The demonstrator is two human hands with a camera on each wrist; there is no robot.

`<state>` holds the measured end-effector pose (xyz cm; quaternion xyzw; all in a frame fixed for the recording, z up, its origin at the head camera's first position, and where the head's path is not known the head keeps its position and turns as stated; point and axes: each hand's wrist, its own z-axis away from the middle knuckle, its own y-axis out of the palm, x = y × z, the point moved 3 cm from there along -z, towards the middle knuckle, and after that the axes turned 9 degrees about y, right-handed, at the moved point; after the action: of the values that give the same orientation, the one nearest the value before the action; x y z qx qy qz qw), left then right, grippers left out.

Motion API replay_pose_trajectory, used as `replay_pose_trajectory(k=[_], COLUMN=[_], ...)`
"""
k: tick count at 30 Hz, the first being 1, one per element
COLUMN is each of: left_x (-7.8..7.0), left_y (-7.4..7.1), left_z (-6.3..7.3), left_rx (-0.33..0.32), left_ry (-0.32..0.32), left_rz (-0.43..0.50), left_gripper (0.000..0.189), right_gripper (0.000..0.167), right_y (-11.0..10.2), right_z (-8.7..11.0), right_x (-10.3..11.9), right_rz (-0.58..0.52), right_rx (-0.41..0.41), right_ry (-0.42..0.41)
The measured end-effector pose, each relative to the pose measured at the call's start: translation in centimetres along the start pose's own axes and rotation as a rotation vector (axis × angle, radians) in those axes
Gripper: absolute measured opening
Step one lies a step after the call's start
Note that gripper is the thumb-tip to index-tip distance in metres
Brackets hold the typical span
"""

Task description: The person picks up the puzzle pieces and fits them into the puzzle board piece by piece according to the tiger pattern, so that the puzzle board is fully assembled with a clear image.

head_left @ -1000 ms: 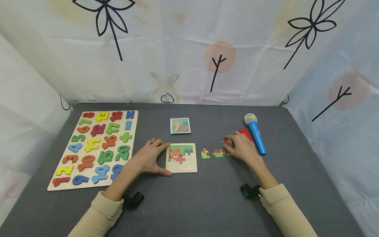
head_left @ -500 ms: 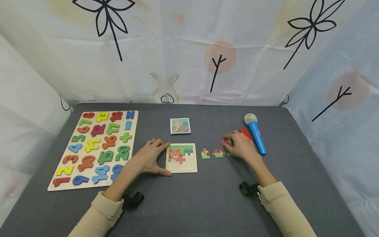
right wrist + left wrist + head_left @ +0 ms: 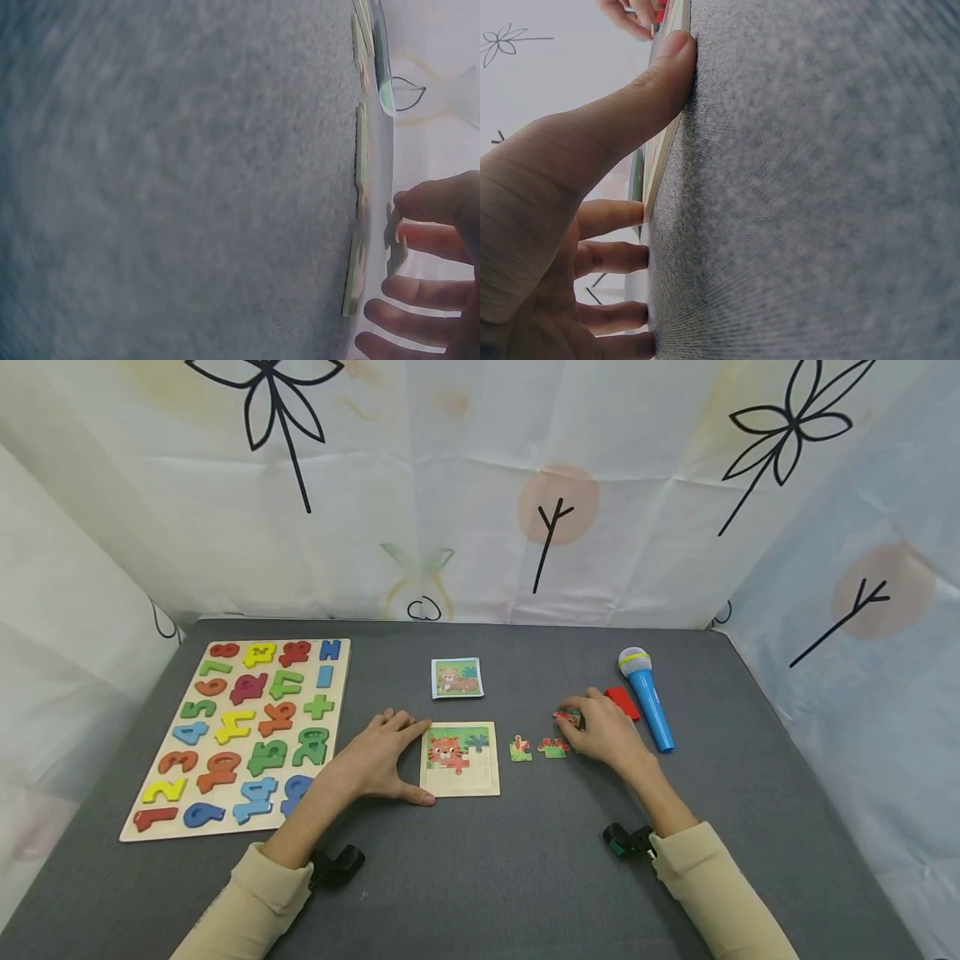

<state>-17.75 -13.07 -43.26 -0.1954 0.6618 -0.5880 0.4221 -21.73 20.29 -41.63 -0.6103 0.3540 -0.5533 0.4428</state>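
A small wooden puzzle board (image 3: 483, 781) with part of a tiger picture fitted in it lies mid-table. Along its left edge sits my left hand (image 3: 382, 762), thumb at the near corner and forefinger at the far one, fingers spread and fairly straight. To the right, my right hand (image 3: 609, 731) pinches a red and green puzzle piece (image 3: 567, 717) between thumb and fingers. In the right wrist view that puzzle piece (image 3: 395, 255) is off the table. Below the hand lie loose puzzle pieces (image 3: 554, 748), one mostly covered by the fingers.
A picture card (image 3: 457, 679) lies behind the board. On the left is a large wooden number board (image 3: 247, 714). A red object (image 3: 623, 702), partly covered by the right hand, and a blue toy microphone (image 3: 649, 700) are on the right. Fabric walls (image 3: 465, 527) border the table.
My right hand has shifted slightly left with the pinched puzzle piece, showing more of the red object behind it. My left hand and the board have stayed put.
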Motion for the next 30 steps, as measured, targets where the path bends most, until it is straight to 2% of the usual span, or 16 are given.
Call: replay_pose_trajectory(k=[6,19,30], left_x=[0.0,0.1,0.0], left_y=[0.0,0.0,0.1], left_z=[0.0,0.1,0.0], left_rx=[0.004,0.013,0.001], left_ry=[-0.008,-0.016,-0.007], left_rz=[0.001,0.009,0.003], left_gripper=[0.114,0.115,0.115], right_gripper=[0.040,0.034,0.035], right_y=[0.3,0.8,1.2], right_z=[0.2,0.6,1.4], right_x=[0.8,2.2,5.0], right_rz=[0.021,0.044,0.038], right_rx=[0.016,-0.010,-0.025], right_ry=[-0.014,-0.043,-0.105])
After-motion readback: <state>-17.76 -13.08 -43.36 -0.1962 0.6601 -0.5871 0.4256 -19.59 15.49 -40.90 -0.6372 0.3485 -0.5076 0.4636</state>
